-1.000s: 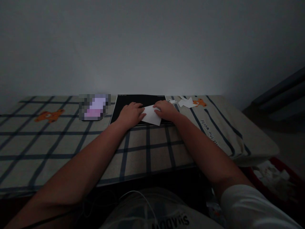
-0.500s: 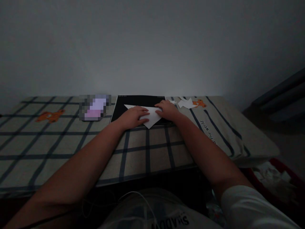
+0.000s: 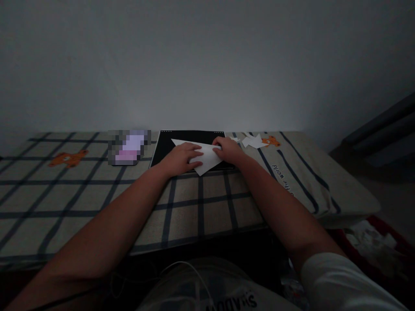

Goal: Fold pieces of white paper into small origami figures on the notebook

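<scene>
On a dim worktop covered by a checked cloth (image 3: 97, 194) with dark blue lines, an orange bear print (image 3: 66, 158) sits at far left. Further right lies a small pixelated object (image 3: 129, 147), pink and pale, its nature impossible to tell. Just beside it, against the grey wall (image 3: 207, 65), a black mat (image 3: 165, 144) lies flat on the cloth.

On the mat rests a white sheet of paper (image 3: 207, 160), folded into a triangular shape whose lower point reaches over the mat's near edge onto the cloth. The left hand (image 3: 180, 157) lies palm down on the sheet's left part, fingers stretched out flat and close together, pressing the paper rather than gripping it. The right hand (image 3: 228, 150) rests on the sheet's upper right corner, fingers curled down onto the edge; in the poor light it appears to press there, though whether it pinches the paper cannot be made out.

Right of the hands, white paper scraps (image 3: 253, 141) lie near a second orange bear print (image 3: 271, 141). Printed lettering (image 3: 282, 178) runs along the cloth's right side.
</scene>
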A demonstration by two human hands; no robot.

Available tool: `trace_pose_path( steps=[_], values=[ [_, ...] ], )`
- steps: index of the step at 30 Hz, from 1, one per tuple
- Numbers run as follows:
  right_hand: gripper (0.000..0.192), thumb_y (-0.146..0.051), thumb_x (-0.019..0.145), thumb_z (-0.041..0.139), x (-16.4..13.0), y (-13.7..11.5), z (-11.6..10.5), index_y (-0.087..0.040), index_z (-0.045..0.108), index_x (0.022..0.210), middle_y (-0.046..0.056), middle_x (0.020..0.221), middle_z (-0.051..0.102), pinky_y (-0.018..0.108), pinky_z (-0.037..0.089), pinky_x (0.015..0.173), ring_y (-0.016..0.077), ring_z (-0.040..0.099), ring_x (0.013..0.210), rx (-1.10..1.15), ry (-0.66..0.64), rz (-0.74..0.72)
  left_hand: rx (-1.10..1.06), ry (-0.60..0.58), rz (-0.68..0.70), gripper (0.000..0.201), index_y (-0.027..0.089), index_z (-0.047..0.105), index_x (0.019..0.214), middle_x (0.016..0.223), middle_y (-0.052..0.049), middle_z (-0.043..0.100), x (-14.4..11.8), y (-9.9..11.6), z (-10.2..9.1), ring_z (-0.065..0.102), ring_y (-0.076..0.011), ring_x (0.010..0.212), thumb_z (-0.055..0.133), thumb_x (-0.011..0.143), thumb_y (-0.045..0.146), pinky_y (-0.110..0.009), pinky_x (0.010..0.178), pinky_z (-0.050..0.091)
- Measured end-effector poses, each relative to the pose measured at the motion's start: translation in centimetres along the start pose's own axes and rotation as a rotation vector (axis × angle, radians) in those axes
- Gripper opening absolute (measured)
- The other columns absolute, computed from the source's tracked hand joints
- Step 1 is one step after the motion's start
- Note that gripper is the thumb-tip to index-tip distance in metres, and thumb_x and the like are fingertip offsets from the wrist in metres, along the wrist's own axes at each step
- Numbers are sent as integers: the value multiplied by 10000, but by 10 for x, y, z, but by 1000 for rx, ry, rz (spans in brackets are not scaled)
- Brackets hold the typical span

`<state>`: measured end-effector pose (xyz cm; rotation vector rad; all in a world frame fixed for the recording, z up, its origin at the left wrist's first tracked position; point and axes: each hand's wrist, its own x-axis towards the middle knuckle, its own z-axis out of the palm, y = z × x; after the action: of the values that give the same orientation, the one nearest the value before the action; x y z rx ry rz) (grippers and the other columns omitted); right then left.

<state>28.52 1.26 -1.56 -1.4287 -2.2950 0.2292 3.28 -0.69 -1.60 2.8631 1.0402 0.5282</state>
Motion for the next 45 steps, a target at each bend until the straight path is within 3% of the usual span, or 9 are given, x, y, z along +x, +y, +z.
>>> trace_pose_path(
  steps=[6, 11, 17, 20, 24, 28, 36, 40, 45],
  values=[
    [239, -232, 885, 532, -1, -6, -4, -179, 690, 1057, 102, 1097, 754, 383, 484, 921, 251, 659, 1017, 254, 30, -97, 99, 181, -92, 427, 212, 698, 1363, 1475, -126, 634, 1, 11, -11, 556, -319, 1377, 506, 1013, 362, -530, 1155, 406],
    [276, -303, 889, 543, 1, -7, -1, -184, 713, 1072, 94, 1122, 761, 412, 488, 978, 256, 668, 1054, 360, 64, -184, 134, 145, -228, 485, 173, 676, 1401, 1266, -143, 744, 2, 13, -13, 661, -312, 1158, 444, 1012, 347, -474, 984, 508],
    [330, -349, 880, 592, 3, -3, -2, -178, 699, 1141, 119, 1200, 731, 434, 491, 1004, 264, 653, 1123, 510, 174, -82, 100, 215, -293, 521, 145, 670, 1405, 1113, -140, 743, 0, 12, -13, 645, -292, 1077, 382, 1028, 360, -425, 947, 509],
    [333, -355, 887, 600, 3, -2, -3, -199, 680, 1170, 65, 1010, 729, 385, 529, 863, 226, 666, 948, 673, 166, 24, 84, 234, -298, 537, 142, 631, 1448, 1088, -135, 724, 0, 10, -13, 639, -282, 1072, 372, 1029, 356, -420, 961, 507],
    [322, -345, 855, 625, 4, -3, -2, -217, 677, 1146, -13, 756, 636, 322, 503, 719, 172, 600, 728, 858, 168, 129, 62, 279, -279, 543, 131, 619, 1454, 1200, -151, 707, -1, 7, -13, 622, -289, 1133, 378, 1025, 362, -444, 1011, 491],
    [290, -365, 814, 635, 8, 1, -2, -228, 660, 1068, 0, 844, 665, 303, 511, 704, 166, 622, 767, 976, 224, 210, -7, 355, -190, 535, 177, 659, 1404, 1366, -135, 668, -4, 3, -17, 591, -289, 1263, 396, 1040, 467, -463, 1104, 438],
    [204, -324, 866, 609, 13, 12, 1, -243, 628, 1052, 64, 1001, 702, 336, 567, 764, 202, 672, 905, 1078, 260, 353, -77, 199, 51, 788, 213, 610, 1462, 1525, -164, 579, -6, -1, -17, 550, -353, 1385, 689, 840, 691, -522, 1163, 409],
    [198, -256, 885, 584, 10, 7, -4, -233, 629, 1076, 62, 990, 721, 324, 567, 764, 184, 672, 856, 1150, 249, 396, -32, 277, -59, 494, 210, 656, 1409, 1451, -124, 652, -6, 2, -17, 599, -293, 1342, 558, 971, 415, -484, 1141, 453],
    [167, -302, 953, 554, 8, -1, -10, -240, 609, 1098, 30, 915, 739, 280, 534, 682, 129, 638, 682, 1225, 260, 436, -55, 465, -341, 398, 223, 747, 1245, 1222, -60, 773, -9, -1, -18, 693, -247, 1151, 467, 966, 272, -417, 1034, 523]
  ],
)
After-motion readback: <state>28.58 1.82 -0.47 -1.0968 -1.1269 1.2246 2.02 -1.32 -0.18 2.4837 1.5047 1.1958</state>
